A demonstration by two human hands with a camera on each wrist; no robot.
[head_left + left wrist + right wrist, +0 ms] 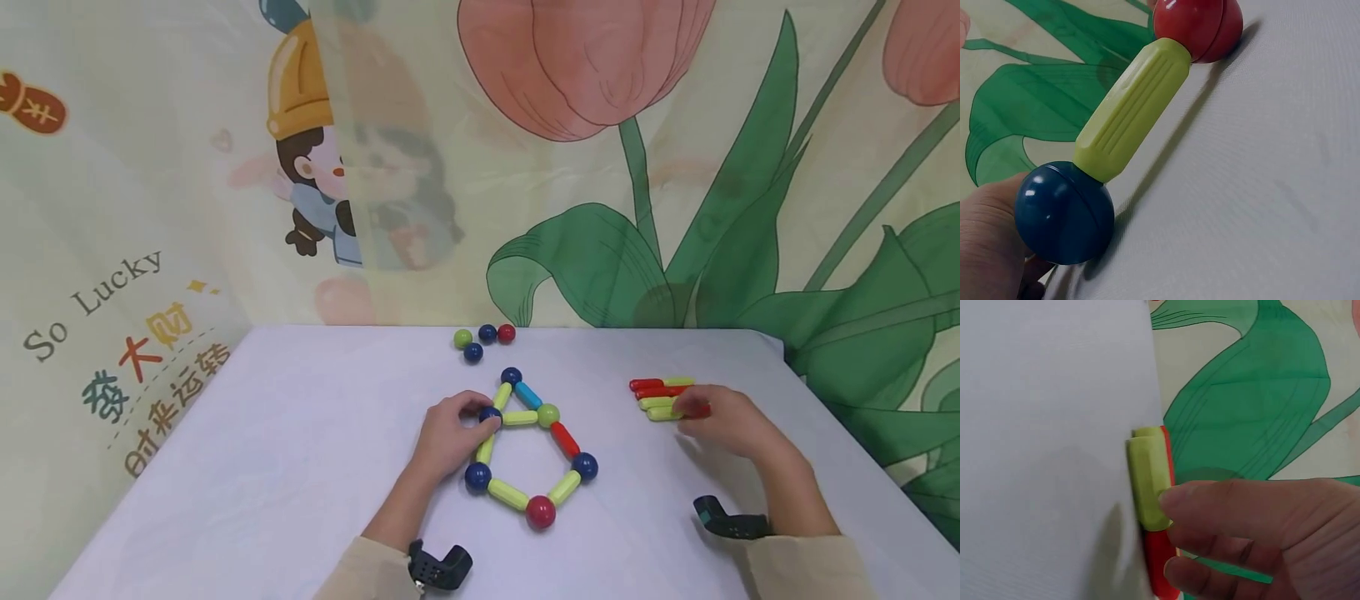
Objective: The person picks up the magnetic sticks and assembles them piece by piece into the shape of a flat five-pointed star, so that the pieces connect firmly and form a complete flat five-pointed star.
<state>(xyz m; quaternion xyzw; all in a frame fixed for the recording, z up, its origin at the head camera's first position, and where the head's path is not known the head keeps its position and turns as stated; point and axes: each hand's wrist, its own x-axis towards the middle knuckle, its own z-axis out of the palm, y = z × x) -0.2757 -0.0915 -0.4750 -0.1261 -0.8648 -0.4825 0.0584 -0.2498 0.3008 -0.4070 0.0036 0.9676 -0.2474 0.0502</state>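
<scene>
- The left hand (448,433) is resting on the white worktop (285,433), its fingertips pinching a dark blue ball (490,414) at the left corner of the stick-and-ball figure (525,450).
- That figure is lying flat at the middle of the worktop: a triangle on top with a blue ball at its peak (512,376), and a five-sided loop below it ending in a red ball (540,512) nearest the person.
- In the left wrist view, a yellow-green stick (1132,109) is joining a blue ball (1063,212) to a red ball (1197,28), with the palm sitting just beside the blue one.
- The right hand (723,425) is reaching over a small pile of red and yellow-green sticks (660,396) to the right of the figure, fingers curling onto a red stick (1160,562); the grip looks like a pinch, though the fingers are hiding part of it.
- Four loose balls (480,340) are sitting near the far edge, well apart from both hands.
- A printed tulip curtain (675,167) is hanging behind.
</scene>
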